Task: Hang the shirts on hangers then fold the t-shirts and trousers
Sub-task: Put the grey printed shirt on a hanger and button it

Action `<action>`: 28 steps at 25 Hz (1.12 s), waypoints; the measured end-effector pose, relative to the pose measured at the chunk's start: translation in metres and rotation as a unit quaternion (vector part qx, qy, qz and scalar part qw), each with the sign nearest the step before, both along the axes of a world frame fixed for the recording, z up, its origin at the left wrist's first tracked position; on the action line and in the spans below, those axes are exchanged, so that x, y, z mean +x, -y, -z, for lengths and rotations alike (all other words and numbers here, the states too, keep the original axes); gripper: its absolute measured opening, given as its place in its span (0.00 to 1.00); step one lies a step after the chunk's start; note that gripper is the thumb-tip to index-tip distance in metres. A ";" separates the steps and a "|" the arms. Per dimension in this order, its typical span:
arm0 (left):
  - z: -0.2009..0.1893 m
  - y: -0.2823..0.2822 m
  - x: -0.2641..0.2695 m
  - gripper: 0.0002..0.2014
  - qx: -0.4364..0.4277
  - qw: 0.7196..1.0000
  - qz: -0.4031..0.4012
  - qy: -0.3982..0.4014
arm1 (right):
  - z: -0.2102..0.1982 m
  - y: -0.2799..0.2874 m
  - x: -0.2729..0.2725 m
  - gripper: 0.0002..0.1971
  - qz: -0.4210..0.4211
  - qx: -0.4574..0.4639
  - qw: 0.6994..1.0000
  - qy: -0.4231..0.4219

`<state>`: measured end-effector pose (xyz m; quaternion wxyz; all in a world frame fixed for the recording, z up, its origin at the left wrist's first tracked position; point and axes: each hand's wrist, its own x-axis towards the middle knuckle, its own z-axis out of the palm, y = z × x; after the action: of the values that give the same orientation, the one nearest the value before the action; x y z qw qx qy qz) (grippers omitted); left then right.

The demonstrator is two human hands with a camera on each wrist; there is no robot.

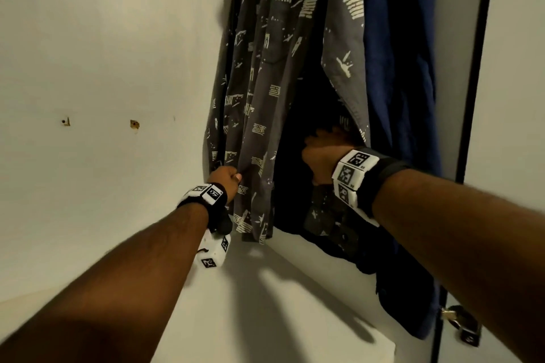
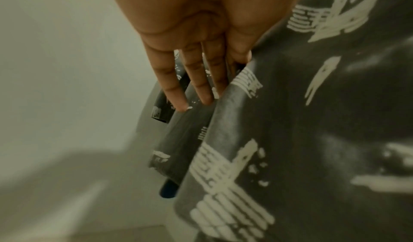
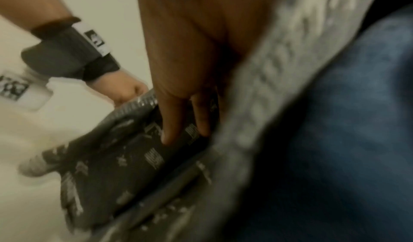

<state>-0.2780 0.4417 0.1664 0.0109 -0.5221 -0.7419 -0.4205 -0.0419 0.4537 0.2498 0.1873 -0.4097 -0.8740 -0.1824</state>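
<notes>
A: Nearest first. Left hand point(image 1: 225, 178), low on the near side, pinches the left front panel of the patterned grey shirt point(image 1: 256, 91) close to its hem; the wrist view shows fingers point(image 2: 172, 79) lying down along a fold with the thumb closing cloth against them.

B: And the right hand point(image 1: 323, 153)?

A: Farther in and a little higher, between the two front panels. Fingers point(image 3: 173, 122) curl over dark printed cloth inside the shirt, so it grips fabric too. Blur hides exactly which layer.

B: Why hold it that way?

A: My reading: the shirt hangs open from above, hanger out of sight, and the two hands, set apart on opposite sides, draw the fronts straight so it drapes evenly.

B: Beyond the hands?

A: A blue garment point(image 1: 398, 68) hangs just right of the right hand, touching the grey shirt. White wall point(image 1: 103, 68) lies left of the left hand, a white shelf point(image 1: 295, 303) beneath both
</notes>
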 end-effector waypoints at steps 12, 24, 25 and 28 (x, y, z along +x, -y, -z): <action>0.006 0.035 0.012 0.09 0.026 0.996 0.077 0.031 | -0.018 0.042 0.004 0.27 -0.035 -0.160 0.966 -0.201; 0.039 0.087 0.049 0.22 -0.299 0.916 -0.008 -0.267 | 0.011 0.107 -0.012 0.14 -0.039 0.019 0.998 0.050; 0.045 0.110 0.053 0.21 -0.318 0.907 -0.033 -0.274 | 0.026 0.105 -0.021 0.14 -0.062 -0.010 0.997 0.051; 0.067 0.184 0.068 0.21 -0.375 0.884 -0.129 -0.247 | 0.069 0.118 -0.047 0.14 -0.133 -0.044 0.988 0.061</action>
<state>-0.2102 0.2573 0.0999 0.0518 -0.4737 -0.8784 0.0372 -0.0885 0.3360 0.1808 0.1385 -0.2861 -0.9375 -0.1419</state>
